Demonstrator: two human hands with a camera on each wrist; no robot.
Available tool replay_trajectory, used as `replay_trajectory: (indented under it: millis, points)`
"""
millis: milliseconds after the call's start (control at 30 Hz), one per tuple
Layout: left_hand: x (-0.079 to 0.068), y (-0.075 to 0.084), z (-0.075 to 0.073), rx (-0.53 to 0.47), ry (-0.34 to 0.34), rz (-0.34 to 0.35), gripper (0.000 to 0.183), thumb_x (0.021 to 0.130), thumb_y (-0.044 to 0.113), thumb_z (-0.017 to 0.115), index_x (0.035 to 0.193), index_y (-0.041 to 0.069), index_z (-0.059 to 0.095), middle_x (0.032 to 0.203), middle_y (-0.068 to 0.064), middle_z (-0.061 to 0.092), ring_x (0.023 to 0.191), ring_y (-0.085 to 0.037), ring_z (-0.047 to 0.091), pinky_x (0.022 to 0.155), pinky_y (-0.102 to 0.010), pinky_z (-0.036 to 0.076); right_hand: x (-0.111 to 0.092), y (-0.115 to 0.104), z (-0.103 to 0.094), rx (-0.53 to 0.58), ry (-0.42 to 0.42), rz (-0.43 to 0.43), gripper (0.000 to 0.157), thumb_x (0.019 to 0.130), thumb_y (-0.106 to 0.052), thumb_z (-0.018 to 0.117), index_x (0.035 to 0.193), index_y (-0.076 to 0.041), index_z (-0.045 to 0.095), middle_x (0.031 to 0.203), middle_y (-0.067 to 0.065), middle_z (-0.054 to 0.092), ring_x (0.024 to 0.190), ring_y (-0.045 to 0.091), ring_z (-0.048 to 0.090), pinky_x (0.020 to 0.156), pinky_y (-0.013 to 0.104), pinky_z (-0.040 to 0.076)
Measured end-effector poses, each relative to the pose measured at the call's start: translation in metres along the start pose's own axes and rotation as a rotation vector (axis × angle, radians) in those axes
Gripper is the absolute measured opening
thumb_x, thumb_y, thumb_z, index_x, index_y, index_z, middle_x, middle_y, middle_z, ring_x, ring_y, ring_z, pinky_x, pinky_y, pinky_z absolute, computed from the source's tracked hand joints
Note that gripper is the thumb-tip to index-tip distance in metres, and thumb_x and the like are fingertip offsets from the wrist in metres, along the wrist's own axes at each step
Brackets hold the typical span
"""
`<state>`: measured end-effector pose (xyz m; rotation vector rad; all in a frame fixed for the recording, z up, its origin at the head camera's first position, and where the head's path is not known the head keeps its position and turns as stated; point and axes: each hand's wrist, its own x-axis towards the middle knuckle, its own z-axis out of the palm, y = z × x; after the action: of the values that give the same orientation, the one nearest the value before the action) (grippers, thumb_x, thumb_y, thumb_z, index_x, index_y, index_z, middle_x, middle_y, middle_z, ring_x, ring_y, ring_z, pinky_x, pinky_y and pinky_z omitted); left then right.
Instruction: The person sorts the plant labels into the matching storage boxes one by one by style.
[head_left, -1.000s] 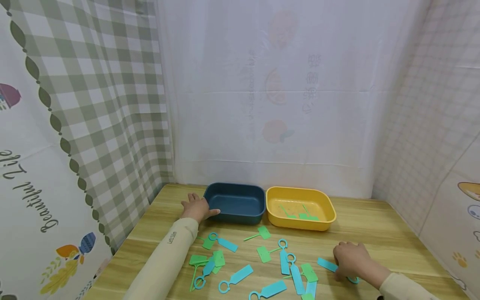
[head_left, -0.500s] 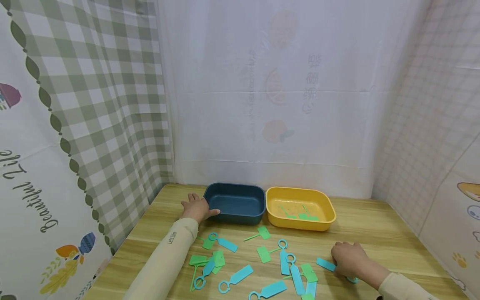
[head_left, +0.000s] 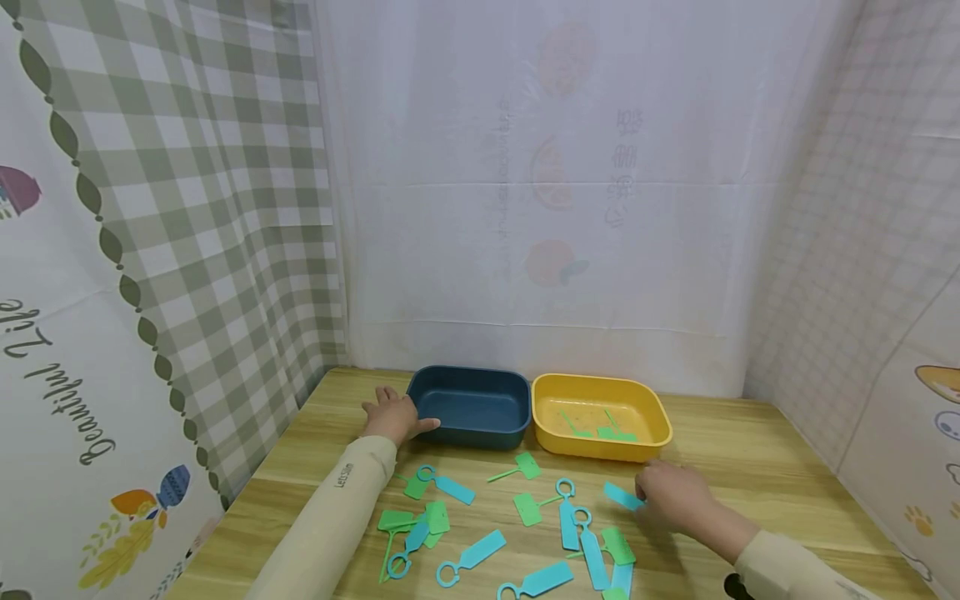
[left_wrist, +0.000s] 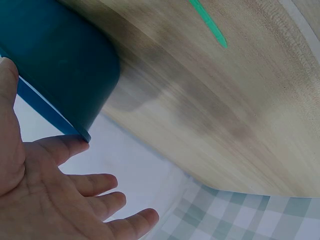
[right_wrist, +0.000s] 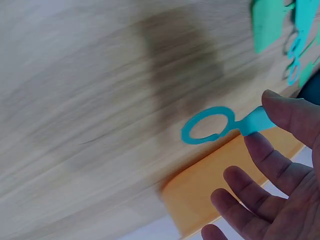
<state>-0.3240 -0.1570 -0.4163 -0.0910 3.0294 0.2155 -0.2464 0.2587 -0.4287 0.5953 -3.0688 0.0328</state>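
Note:
My left hand (head_left: 391, 414) lies at the left end of the dark blue bin (head_left: 472, 435). Its thumb and index finger touch the bin's rim, while the other fingers (left_wrist: 105, 206) stretch out straight. In my right hand (head_left: 677, 495) a blue plant tag (head_left: 622, 497) with a ring end is pinched between thumb and index finger. The right wrist view shows the tag's open ring (right_wrist: 207, 125) pointing away from the fingers, above the table. That hand is just in front of the yellow bin (head_left: 600, 450), with its other fingers loosely bent.
Several blue ring tags (head_left: 482, 549) and green T-shaped plant labels (head_left: 528, 465) lie scattered on the wooden table (head_left: 750, 467), some overlapping. Green labels (head_left: 617, 434) lie inside the yellow bin. A checked curtain (head_left: 255, 208) hangs at the left, with white cloth behind the bins.
My right hand has lifted the blue plant tag off the table and moved it left and toward the yellow bin. The left hand has stayed at the blue bin.

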Motion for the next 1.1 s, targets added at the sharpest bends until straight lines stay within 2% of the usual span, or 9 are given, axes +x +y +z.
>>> replay_trajectory:
  millis: [167, 267, 367, 533, 733, 833, 967, 1100]
  points:
    - [0.001, 0.000, 0.000, 0.001, -0.004, -0.002, 0.088, 0.093, 0.062, 0.056, 0.144, -0.009, 0.044, 0.151, -0.041, 0.021, 0.143, -0.054, 0.013, 0.106, -0.072, 0.022, 0.006, -0.014, -0.003, 0.046, 0.040, -0.019, 0.033, 0.070, -0.012, 0.074, 0.054, -0.018, 0.045, 0.070, -0.001, 0.041, 0.060, 0.014, 0.033, 0.053, 0.029, 0.024]
    - [0.001, 0.000, 0.000, -0.001, -0.009, -0.003, 0.089, 0.093, 0.062, 0.056, 0.145, -0.009, 0.042, 0.151, -0.042, 0.020, 0.143, -0.054, 0.013, 0.107, -0.072, 0.021, 0.010, -0.023, -0.006, 0.062, 0.076, -0.038, 0.038, 0.069, -0.011, 0.073, 0.053, -0.019, 0.039, 0.072, -0.001, 0.042, 0.060, 0.012, 0.030, 0.052, 0.028, 0.018]
    - [0.002, 0.000, 0.000, -0.003, -0.011, -0.002, 0.089, 0.093, 0.062, 0.056, 0.145, -0.009, 0.042, 0.151, -0.042, 0.020, 0.143, -0.054, 0.013, 0.107, -0.072, 0.021, 0.016, -0.033, -0.010, 0.043, 0.119, -0.051, 0.030, 0.067, -0.013, 0.071, 0.054, -0.019, 0.045, 0.072, -0.002, 0.046, 0.061, 0.012, 0.034, 0.050, 0.027, 0.023]
    - [0.001, 0.000, -0.001, -0.010, -0.011, 0.000, 0.088, 0.093, 0.061, 0.057, 0.144, -0.010, 0.044, 0.151, -0.042, 0.020, 0.143, -0.054, 0.013, 0.106, -0.073, 0.022, 0.028, -0.049, -0.017, 0.028, 0.152, -0.051, 0.016, 0.072, -0.019, 0.075, 0.062, -0.019, 0.062, 0.076, -0.003, 0.053, 0.068, 0.017, 0.048, 0.056, 0.037, 0.041]
    - [0.001, -0.002, 0.000, -0.008, -0.014, 0.000, 0.088, 0.094, 0.061, 0.057, 0.142, -0.011, 0.045, 0.151, -0.042, 0.020, 0.143, -0.055, 0.013, 0.106, -0.073, 0.022, 0.044, -0.068, -0.023, 0.058, 0.201, -0.045, 0.018, 0.075, -0.022, 0.078, 0.063, -0.020, 0.064, 0.092, 0.005, 0.064, 0.085, 0.027, 0.060, 0.064, 0.043, 0.048]
    - [0.001, -0.002, 0.001, -0.008, -0.017, 0.003, 0.087, 0.094, 0.060, 0.057, 0.142, -0.011, 0.045, 0.151, -0.043, 0.019, 0.143, -0.055, 0.012, 0.106, -0.073, 0.021, 0.054, -0.076, -0.027, 0.054, 0.226, -0.038, 0.014, 0.076, -0.023, 0.080, 0.068, -0.019, 0.068, 0.097, 0.008, 0.066, 0.088, 0.030, 0.061, 0.063, 0.043, 0.049]
    - [0.003, -0.002, 0.002, -0.005, -0.016, 0.004, 0.087, 0.094, 0.060, 0.056, 0.142, -0.011, 0.045, 0.151, -0.043, 0.019, 0.143, -0.055, 0.012, 0.106, -0.073, 0.021, 0.068, -0.084, -0.035, 0.042, 0.242, -0.021, 0.017, 0.077, -0.028, 0.083, 0.074, -0.016, 0.072, 0.098, 0.010, 0.067, 0.087, 0.031, 0.061, 0.064, 0.045, 0.049]
    - [0.003, -0.002, 0.000, -0.001, -0.014, 0.004, 0.088, 0.094, 0.061, 0.056, 0.142, -0.011, 0.045, 0.151, -0.043, 0.020, 0.143, -0.055, 0.013, 0.106, -0.073, 0.022, 0.080, -0.091, -0.041, 0.058, 0.266, -0.007, 0.020, 0.078, -0.031, 0.084, 0.077, -0.013, 0.074, 0.100, 0.011, 0.068, 0.090, 0.031, 0.063, 0.071, 0.048, 0.052]
